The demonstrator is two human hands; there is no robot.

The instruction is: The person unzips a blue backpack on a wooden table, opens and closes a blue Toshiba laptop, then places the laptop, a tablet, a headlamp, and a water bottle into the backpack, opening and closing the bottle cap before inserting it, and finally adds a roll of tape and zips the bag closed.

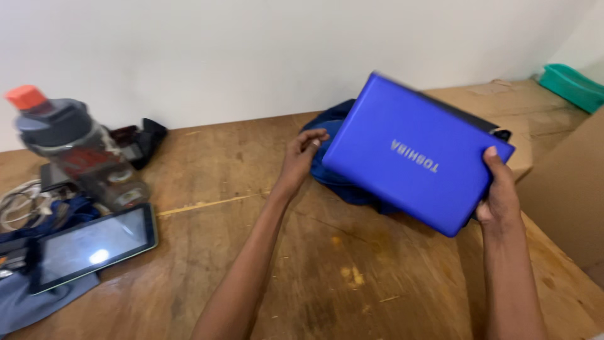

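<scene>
A closed blue laptop (412, 154) is held tilted above a wooden table (251, 189), its lid facing me. My right hand (497, 192) grips its near right corner, thumb on the lid. My left hand (302, 157) holds the laptop's left edge with curled fingers. Under and behind the laptop lies a dark blue cloth bag (336, 126) on the table.
At the left stand a grey bottle with an orange cap (75, 148), a tablet (94, 245) lying flat, white cables (22, 204), a dark pouch (141, 138) and grey cloth (38, 302). A cardboard box (566, 182) is at the right, and a teal bin (569, 85) at the far right.
</scene>
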